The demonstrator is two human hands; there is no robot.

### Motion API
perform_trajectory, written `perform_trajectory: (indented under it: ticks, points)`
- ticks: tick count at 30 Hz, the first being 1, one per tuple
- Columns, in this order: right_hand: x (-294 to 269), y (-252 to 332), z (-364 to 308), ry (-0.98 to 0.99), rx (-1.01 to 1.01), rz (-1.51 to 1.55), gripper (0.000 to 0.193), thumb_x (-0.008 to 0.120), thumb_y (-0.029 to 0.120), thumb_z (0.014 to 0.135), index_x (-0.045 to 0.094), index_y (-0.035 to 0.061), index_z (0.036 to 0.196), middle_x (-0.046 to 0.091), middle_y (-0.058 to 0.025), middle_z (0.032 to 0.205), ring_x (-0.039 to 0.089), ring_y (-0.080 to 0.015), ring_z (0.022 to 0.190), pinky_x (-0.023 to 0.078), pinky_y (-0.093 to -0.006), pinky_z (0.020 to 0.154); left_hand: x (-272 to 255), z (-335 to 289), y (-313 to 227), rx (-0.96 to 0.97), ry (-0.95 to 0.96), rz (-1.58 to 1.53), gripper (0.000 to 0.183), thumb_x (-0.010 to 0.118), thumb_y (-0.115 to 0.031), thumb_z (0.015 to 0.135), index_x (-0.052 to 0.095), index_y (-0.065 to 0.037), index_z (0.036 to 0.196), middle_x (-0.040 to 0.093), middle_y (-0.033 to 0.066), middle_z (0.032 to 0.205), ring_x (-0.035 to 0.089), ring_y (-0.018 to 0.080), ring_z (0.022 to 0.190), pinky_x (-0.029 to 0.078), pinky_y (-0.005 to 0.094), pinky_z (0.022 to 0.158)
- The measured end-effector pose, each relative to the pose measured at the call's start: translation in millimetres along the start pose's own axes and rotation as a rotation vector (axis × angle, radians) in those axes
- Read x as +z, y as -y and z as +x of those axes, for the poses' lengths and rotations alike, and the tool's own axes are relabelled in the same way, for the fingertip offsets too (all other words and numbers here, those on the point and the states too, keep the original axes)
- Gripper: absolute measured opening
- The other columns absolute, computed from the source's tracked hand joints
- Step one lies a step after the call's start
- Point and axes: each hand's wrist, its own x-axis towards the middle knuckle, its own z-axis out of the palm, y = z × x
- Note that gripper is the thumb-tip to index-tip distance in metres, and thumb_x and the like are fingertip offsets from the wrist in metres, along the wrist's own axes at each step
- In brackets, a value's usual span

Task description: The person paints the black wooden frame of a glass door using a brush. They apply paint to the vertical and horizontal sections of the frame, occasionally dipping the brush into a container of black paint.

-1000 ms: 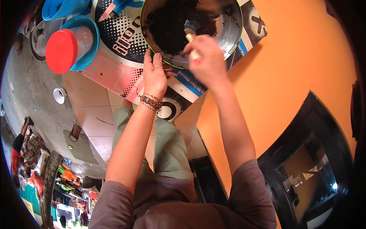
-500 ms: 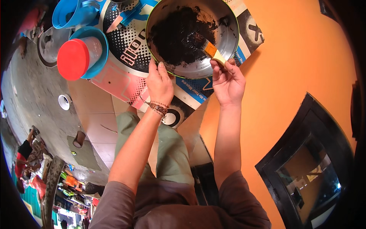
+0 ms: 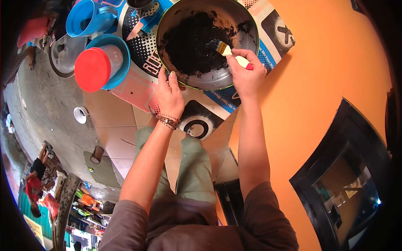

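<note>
A round metal pan [image 3: 251, 44] with a thin yellow-green rim stands on a small printed table [image 3: 138, 90]. Thick black paste [image 3: 188, 44] coats much of its bottom and is smeared up the side. My left hand [image 3: 171, 98], with a braided bracelet at its wrist, grips the near left of the rim, thumb uppermost. In my right hand [image 3: 250, 77] is a paintbrush [image 3: 240, 62] with a pale, red-ended handle, held from above. Its darkened bristles touch the paste right of the pan's middle.
Left of the pan, a red-lidded jar [image 3: 93, 69] lies tilted in a blue bowl [image 3: 125, 65], near a blue mug [image 3: 81, 19]. An orange wall [image 3: 310, 83] rises close on the right, with a black-framed window [image 3: 305, 180]. A brown cup [image 3: 97, 154] lies on the floor. People [image 3: 35, 184] are far left.
My right hand has turned from palm up to palm down over the brush handle. The brush has tilted with it, bristles still in the paste. My left hand stays at the rim.
</note>
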Motion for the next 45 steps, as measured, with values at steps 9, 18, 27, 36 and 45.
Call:
perform_trajectory:
  ticks: [9, 18, 27, 36, 45]
  points:
    - [6, -8, -17, -0.094, 0.045, 0.097, 0.013, 0.071, 0.008, 0.073, 0.068, 0.0027, 0.085, 0.068, -0.0068, 0.081, 0.064, -0.0161, 0.075, 0.05, -0.0275, 0.071, -3, 3, 9, -0.13, 0.128, -0.209, 0.051, 0.046, -0.028, 0.099, 0.03, -0.003, 0.14, 0.062, 0.0066, 0.083, 0.064, 0.0149, 0.063, 0.05, 0.0253, 0.051]
    - [-20, 4, -45, -0.216, 0.111, 0.551, 0.01, 0.066, -0.001, 0.079, 0.063, -0.0007, 0.088, 0.067, -0.0128, 0.093, 0.065, -0.0183, 0.084, 0.05, -0.0267, 0.078, -10, 6, -5, -0.218, 0.217, -0.382, 0.055, 0.049, -0.027, 0.097, 0.028, -0.003, 0.142, 0.062, 0.0111, 0.086, 0.065, 0.0189, 0.066, 0.054, 0.0285, 0.055]
    - [-78, 46, -87, -0.019, 0.453, 1.82, 0.013, 0.062, 0.011, 0.085, 0.065, 0.0009, 0.093, 0.069, -0.0153, 0.092, 0.068, -0.0272, 0.085, 0.06, -0.026, 0.066, -73, -52, 17, -0.153, 0.25, 0.005, 0.026, 0.06, -0.022, 0.09, 0.057, 0.003, 0.099, 0.064, 0.0101, 0.073, 0.061, 0.0114, 0.057, 0.048, 0.0273, 0.048]
    - [-155, 147, -147, 0.287, 0.336, 2.26, 0.02, 0.06, 0.022, 0.089, 0.067, 0.0038, 0.093, 0.069, -0.017, 0.088, 0.067, -0.0242, 0.076, 0.058, -0.0257, 0.058, -108, -141, -33, -0.036, 0.444, 0.154, 0.032, 0.046, -0.022, 0.093, 0.053, 0.005, 0.078, 0.056, 0.015, 0.055, 0.059, 0.0239, 0.043, 0.047, 0.0355, 0.043]
    - [-284, 129, -344, 0.086, -0.134, 2.151, 0.023, 0.059, 0.025, 0.089, 0.068, 0.0055, 0.098, 0.068, -0.0157, 0.094, 0.064, -0.0243, 0.08, 0.051, -0.0226, 0.061, -112, -180, -51, 0.074, 0.81, 0.065, 0.029, 0.049, -0.025, 0.095, 0.049, 0.0, 0.079, 0.056, 0.0122, 0.053, 0.057, 0.0212, 0.041, 0.041, 0.0324, 0.033]
